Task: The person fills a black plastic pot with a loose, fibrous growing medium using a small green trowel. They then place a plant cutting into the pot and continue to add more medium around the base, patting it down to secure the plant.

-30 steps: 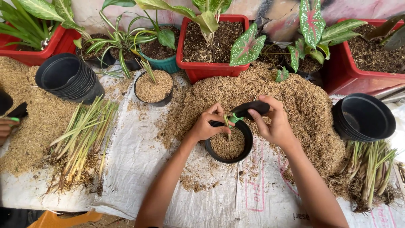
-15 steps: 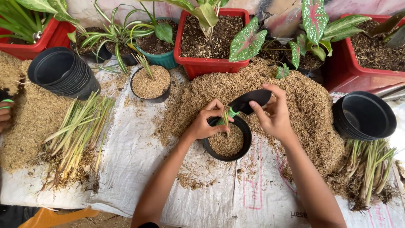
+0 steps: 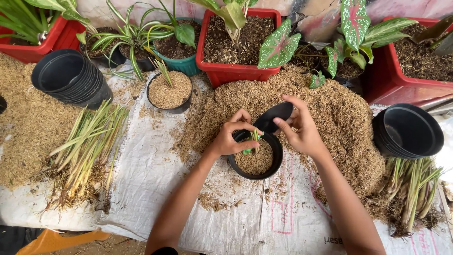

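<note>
Two hands meet over one small black pot (image 3: 255,161), which sits on the white woven sack (image 3: 155,179) at the near edge of the big husk pile (image 3: 330,113). The pot is filled with husk almost to the rim. The left hand (image 3: 230,137) comes in from the pot's left side, fingers pinched narrow around a small green seedling (image 3: 255,138) that stands upright in the husk near the pot's far rim. The right hand (image 3: 302,130) hovers just beyond and to the right of the pot, closed on a black scoop (image 3: 273,116); the scoop's dark blade tilts over the pot's far rim, right beside the seedling and the left fingertips. So the pot lies directly between the two wrists, under both sets of fingers.

Left of the action, a bundle of loose seedlings (image 3: 87,146) lies on the sack, with a stack of empty black pots (image 3: 71,82) behind it. A finished pot (image 3: 169,92), husk-filled with a sprout, sits further back. On the right, a second pot stack (image 3: 408,130) and another seedling bundle (image 3: 415,189). Red planters (image 3: 236,71) line the back.
</note>
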